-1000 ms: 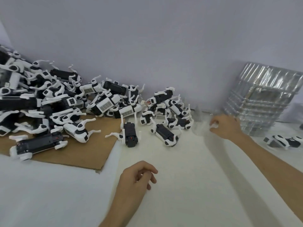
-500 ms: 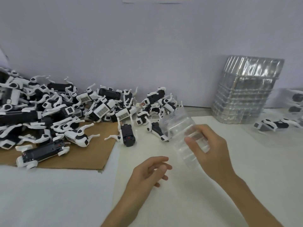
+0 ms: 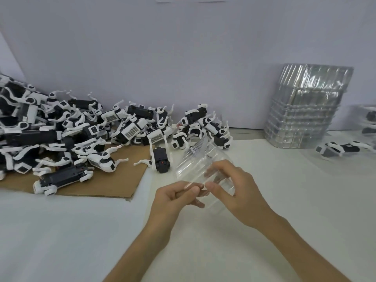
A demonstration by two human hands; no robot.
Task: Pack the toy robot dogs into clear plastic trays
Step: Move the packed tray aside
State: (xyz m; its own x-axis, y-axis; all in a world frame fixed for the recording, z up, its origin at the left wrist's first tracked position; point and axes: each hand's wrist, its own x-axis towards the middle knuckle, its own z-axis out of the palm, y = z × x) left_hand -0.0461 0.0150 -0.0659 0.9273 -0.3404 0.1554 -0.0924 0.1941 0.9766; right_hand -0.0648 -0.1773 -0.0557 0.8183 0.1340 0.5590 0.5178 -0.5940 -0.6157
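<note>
I hold one clear plastic tray (image 3: 198, 159) tilted above the white table, in the middle of the view. My right hand (image 3: 234, 186) grips its right side and my left hand (image 3: 177, 197) pinches its near edge. A large pile of black-and-white toy robot dogs (image 3: 85, 131) lies at the left against the wall. One dog (image 3: 160, 159) lies apart, just left of the tray. A tall stack of clear trays (image 3: 305, 110) stands at the back right.
A brown cardboard sheet (image 3: 105, 184) lies under the near part of the dog pile. At the far right a single dog (image 3: 341, 148) lies on the table, beside packed trays (image 3: 368, 119) at the frame edge. The grey wall closes off the back.
My right hand took a tray from the stack at the right and brought it to the middle. My left hand rose and took hold of the tray's near edge.
</note>
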